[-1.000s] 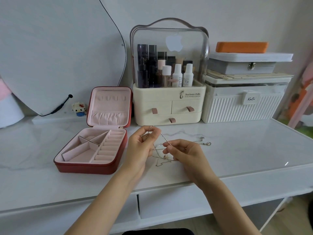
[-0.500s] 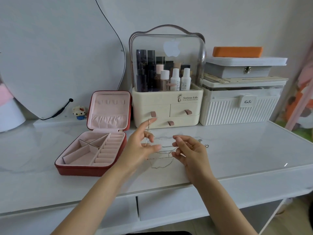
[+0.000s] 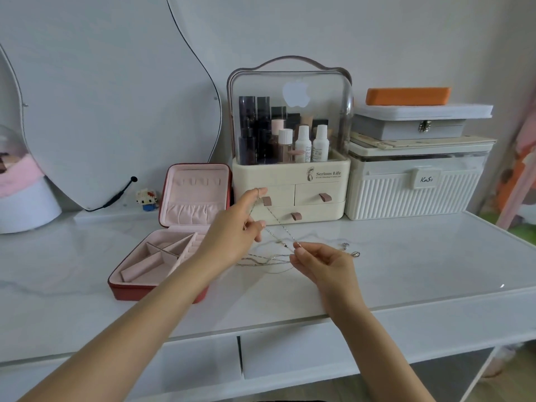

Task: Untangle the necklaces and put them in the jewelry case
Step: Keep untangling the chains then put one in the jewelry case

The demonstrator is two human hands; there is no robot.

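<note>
Above the desk (image 3: 406, 256), both hands (image 3: 235, 230) (image 3: 324, 261) stretch tangled necklaces (image 3: 272, 258) apart.

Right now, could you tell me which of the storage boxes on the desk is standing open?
The red jewelry case; its lid is raised, showing the pink lining.

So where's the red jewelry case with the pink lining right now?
The open red jewelry case with pink lining sits on the white tabletop, left of the left hand, before the cream cosmetics organizer.
</note>
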